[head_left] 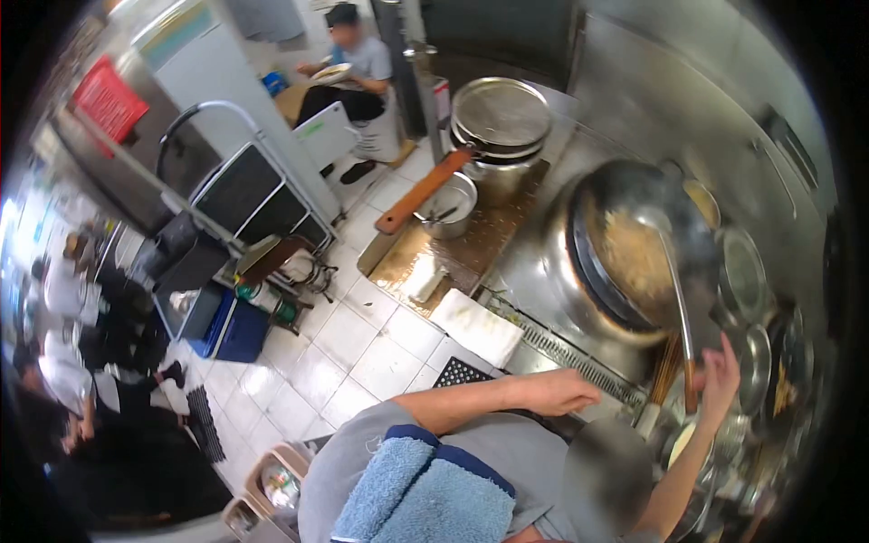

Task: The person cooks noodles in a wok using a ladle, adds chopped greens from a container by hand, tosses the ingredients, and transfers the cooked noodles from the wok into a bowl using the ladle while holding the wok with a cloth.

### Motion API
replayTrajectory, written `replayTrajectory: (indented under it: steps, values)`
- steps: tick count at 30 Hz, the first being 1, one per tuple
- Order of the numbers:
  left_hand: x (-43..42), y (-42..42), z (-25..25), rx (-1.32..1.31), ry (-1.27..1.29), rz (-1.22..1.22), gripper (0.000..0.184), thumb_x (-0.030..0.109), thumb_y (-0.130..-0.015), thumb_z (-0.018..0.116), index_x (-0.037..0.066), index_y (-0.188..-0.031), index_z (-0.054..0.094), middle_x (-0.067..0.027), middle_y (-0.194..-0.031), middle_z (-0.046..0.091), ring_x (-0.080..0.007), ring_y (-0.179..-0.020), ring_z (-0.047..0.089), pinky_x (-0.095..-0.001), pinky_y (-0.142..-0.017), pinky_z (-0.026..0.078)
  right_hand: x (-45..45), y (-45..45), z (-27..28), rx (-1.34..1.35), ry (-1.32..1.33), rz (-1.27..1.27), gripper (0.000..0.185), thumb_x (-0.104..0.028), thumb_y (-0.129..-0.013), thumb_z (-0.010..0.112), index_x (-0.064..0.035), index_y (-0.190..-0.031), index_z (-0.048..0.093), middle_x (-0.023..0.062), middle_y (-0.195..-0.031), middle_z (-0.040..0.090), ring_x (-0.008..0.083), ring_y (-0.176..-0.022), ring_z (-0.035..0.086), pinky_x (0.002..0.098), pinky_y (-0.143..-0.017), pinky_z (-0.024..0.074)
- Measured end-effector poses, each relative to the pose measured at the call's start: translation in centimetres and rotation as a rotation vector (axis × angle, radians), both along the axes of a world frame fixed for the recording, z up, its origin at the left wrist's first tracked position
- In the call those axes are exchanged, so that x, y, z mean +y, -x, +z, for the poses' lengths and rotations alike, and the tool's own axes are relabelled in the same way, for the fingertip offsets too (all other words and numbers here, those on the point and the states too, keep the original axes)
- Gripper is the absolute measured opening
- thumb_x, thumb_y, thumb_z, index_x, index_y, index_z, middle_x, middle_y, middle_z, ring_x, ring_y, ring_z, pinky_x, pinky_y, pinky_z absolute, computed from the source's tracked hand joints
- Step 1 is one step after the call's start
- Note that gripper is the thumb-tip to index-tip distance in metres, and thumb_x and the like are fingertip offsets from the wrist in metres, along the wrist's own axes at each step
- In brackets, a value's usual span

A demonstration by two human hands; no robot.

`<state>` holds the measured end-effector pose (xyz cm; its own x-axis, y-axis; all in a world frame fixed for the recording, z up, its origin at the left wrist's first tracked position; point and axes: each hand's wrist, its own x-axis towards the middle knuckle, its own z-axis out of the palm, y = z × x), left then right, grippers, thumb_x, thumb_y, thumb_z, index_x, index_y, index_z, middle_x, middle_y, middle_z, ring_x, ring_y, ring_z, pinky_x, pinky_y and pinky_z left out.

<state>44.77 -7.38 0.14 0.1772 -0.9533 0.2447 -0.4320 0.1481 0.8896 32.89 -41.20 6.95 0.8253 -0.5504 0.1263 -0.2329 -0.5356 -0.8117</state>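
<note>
A large dark wok [581, 240] sits tilted on the round burner, with pale brownish food [638, 258] in it and steam above. A ladle [677, 285] lies across the wok, its wooden handle end pointing towards me. Beside that end is my right hand [717, 373], fingers stretched apart; whether it touches the handle I cannot tell. My left hand [566, 393] hovers over the stove's front edge with curled fingers, and nothing shows in it. Near it on the edge lies a folded white cloth [477, 326].
Left of the wok stand a pot under a round strainer [501, 113] with a wooden handle and a small pot [450, 208]. Bowls and strainers [744, 271] crowd the right. A seated person [362, 68] holds a plate at the back; other people [68, 308] are far left.
</note>
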Motion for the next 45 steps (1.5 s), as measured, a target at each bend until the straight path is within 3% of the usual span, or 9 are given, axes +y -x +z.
replayTrajectory:
  steps: [5, 8, 14, 18, 24, 31, 34, 39, 45]
  values:
    - [3.8, 0.3, -4.8, 0.133, -0.174, 0.179, 0.015, 0.011, -0.093, 0.052, 0.001, -0.1, 0.061, -0.0154, -0.076, 0.066, -0.0323, -0.072, 0.064, -0.0395, -0.067, 0.049, -0.8, 1.0, -1.5, 0.137, 0.691, 0.177, 0.067, -0.003, -0.08, 0.067, -0.0108, -0.142, 0.042, 0.0189, -0.121, 0.058, 0.0274, -0.093, 0.063, 0.034, -0.079, 0.0498]
    - [4.4, 0.6, -5.1, 0.061, -0.218, 0.242, 0.015, 0.01, -0.093, 0.052, 0.001, -0.101, 0.061, -0.0143, -0.076, 0.067, -0.0301, -0.072, 0.066, -0.0386, -0.066, 0.05, -0.1, -0.4, -0.6, 0.43, -0.032, 0.024, 0.08, -0.004, -0.07, 0.074, -0.0074, -0.142, 0.039, 0.0251, -0.128, 0.053, 0.0412, -0.118, 0.052, 0.0377, -0.101, 0.0395]
    - [0.9, 2.0, -3.4, 0.053, -0.205, 0.223, 0.015, 0.011, -0.092, 0.055, 0.002, -0.1, 0.064, -0.0143, -0.075, 0.068, -0.0273, -0.069, 0.068, -0.0364, -0.065, 0.053, -5.2, -1.6, -8.7, 0.212, 0.261, 0.368, 0.08, -0.006, -0.076, 0.07, -0.0021, -0.145, 0.03, 0.0142, -0.093, 0.063, 0.0233, -0.078, 0.062, 0.0368, -0.072, 0.0514]
    - [-1.6, 3.0, -1.9, -0.14, -0.163, 0.183, 0.015, 0.015, -0.09, 0.06, 0.002, -0.09, 0.066, -0.0164, -0.068, 0.064, -0.0266, -0.062, 0.066, -0.0381, -0.059, 0.05, -2.0, -2.3, -0.7, 0.273, -0.494, 0.299, 0.071, -0.003, -0.082, 0.064, -0.0049, -0.145, 0.032, 0.0016, -0.078, 0.054, 0.0072, -0.053, 0.05, 0.0237, -0.042, 0.04]
    - [-1.8, 2.1, -0.8, -0.066, -0.305, 0.238, 0.016, 0.017, -0.089, 0.062, 0.002, -0.083, 0.065, -0.0178, -0.063, 0.058, -0.0322, -0.056, 0.059, -0.0392, -0.054, 0.045, 4.4, 4.9, -0.3, -0.163, -0.511, 0.086, 0.075, -0.005, -0.084, 0.067, -0.0086, -0.148, 0.028, 0.0026, -0.081, 0.055, 0.0093, -0.06, 0.054, 0.0244, -0.05, 0.0469]
    - [-6.0, 3.2, 0.4, -0.209, -0.081, 0.006, 0.015, 0.016, -0.089, 0.061, 0.002, -0.086, 0.066, -0.0186, -0.075, 0.063, -0.0351, -0.072, 0.062, -0.0419, -0.065, 0.048, 2.3, 4.8, 3.6, 0.075, -0.507, 0.064, 0.063, -0.004, -0.084, 0.059, -0.0078, -0.143, 0.037, 0.0045, -0.065, 0.051, 0.0139, -0.05, 0.052, 0.0282, -0.045, 0.046]
    - [-6.7, 2.7, 0.5, -0.232, 0.014, 0.028, 0.013, 0.014, -0.088, 0.062, 0.003, -0.093, 0.065, -0.0177, -0.084, 0.065, -0.0363, -0.079, 0.062, -0.0426, -0.072, 0.049, -1.2, 8.8, 1.4, 0.102, 0.572, 0.18, 0.069, 0.002, -0.079, 0.057, -0.0052, -0.143, 0.035, 0.0141, -0.067, 0.056, 0.0289, -0.061, 0.06, 0.0376, -0.061, 0.052]
    - [-6.8, 1.6, 1.0, -0.295, 0.022, 0.168, 0.022, 0.009, -0.085, 0.064, 0.004, -0.107, 0.062, -0.0169, -0.099, 0.063, -0.0369, -0.096, 0.059, -0.0424, -0.082, 0.049, 0.2, 9.1, 6.1, 0.822, 0.845, 0.184, 0.078, 0.005, -0.073, 0.058, -0.0001, -0.145, 0.027, 0.0213, -0.097, 0.059, 0.038, -0.083, 0.063, 0.0438, -0.075, 0.0522]
    - [-8.3, -0.5, 2.4, -0.413, 0.18, 0.327, 0.024, 0.004, -0.082, 0.063, 0.002, -0.106, 0.061, -0.0182, -0.106, 0.062, -0.0367, -0.104, 0.056, -0.0423, -0.09, 0.047, -1.2, 5.1, 0.5, 0.699, 0.956, 0.207, 0.077, 0.006, -0.074, 0.056, -0.0005, -0.145, 0.027, 0.0227, -0.097, 0.06, 0.0381, -0.085, 0.063, 0.0446, -0.075, 0.0524]
